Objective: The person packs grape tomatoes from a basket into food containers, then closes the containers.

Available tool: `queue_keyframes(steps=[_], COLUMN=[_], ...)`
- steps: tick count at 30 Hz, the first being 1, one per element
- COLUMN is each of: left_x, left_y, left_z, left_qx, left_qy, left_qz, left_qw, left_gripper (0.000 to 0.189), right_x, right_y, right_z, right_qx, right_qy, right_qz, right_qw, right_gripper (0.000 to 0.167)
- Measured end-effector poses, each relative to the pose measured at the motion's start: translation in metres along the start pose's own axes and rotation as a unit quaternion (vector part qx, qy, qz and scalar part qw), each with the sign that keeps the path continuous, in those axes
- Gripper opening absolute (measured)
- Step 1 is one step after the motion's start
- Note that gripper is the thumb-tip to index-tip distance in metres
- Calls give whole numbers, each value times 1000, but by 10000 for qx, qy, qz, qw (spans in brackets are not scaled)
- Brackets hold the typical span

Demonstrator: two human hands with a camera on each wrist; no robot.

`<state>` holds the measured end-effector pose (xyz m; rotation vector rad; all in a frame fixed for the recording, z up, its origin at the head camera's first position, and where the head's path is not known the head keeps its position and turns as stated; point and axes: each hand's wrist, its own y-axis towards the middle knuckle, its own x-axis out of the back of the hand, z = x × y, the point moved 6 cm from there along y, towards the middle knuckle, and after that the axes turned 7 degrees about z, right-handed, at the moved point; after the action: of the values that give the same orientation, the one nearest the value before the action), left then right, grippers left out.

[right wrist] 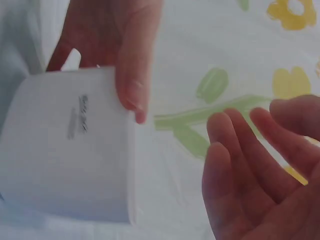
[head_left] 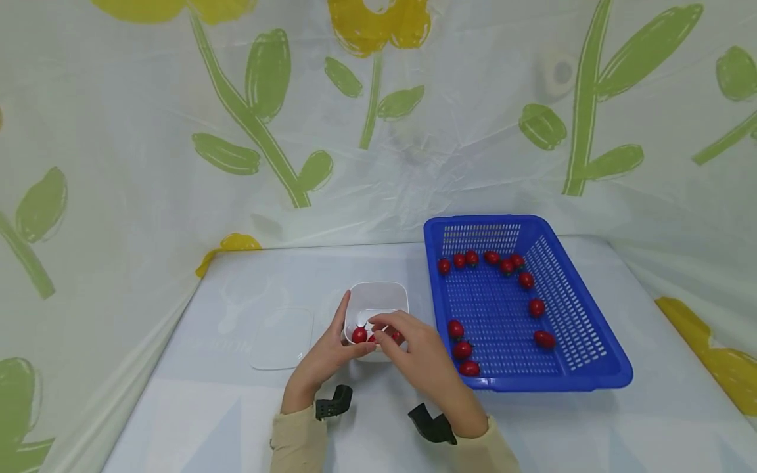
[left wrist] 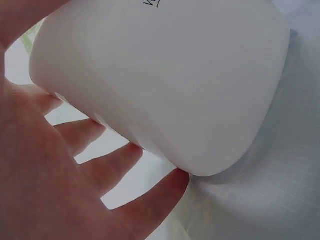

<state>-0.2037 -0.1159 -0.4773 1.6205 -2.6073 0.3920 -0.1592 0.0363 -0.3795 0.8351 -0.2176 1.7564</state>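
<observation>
A small white square-cornered container (head_left: 378, 297) stands on the table in the head view, with a few cherry tomatoes (head_left: 359, 335) inside. My left hand (head_left: 322, 358) holds it: the thumb lies along the near rim, and in the left wrist view the fingers (left wrist: 112, 167) touch the container's wall (left wrist: 170, 90). Over the container's right side is my right hand (head_left: 422, 351), fingers loosely bent. The right wrist view shows that hand (right wrist: 260, 185) above the rim with nothing between its fingers. It partly hides the tomatoes in the container.
To the right sits a blue perforated basket (head_left: 497, 309) with several cherry tomatoes, some along its far side and others near its left and right walls. A clear flat lid (head_left: 282, 338) lies left of the container. Behind the table hangs a flower-patterned sheet (head_left: 449, 131).
</observation>
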Motion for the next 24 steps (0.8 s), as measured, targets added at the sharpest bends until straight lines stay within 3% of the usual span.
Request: queue_keyframes(steps=[7,17,24], left_x=[2,-4,1], left_y=[-1,0,0], left_z=[-2,4,-1], left_qx=[-61,186,90], left_qy=[73,121,102], left_qz=[-28,15,-108], left_qw=[10000,9998,9998], left_gripper=[96,96,95], right_x=[16,42,49], right_y=[-4,-17,-12], right_z=[4,-6,2], right_qx=[98,-112,-26], right_qy=[-160,98,-152], right_qz=[172,-247,183], right_qw=[9997,9996,9997], right_gripper=[22,23,25])
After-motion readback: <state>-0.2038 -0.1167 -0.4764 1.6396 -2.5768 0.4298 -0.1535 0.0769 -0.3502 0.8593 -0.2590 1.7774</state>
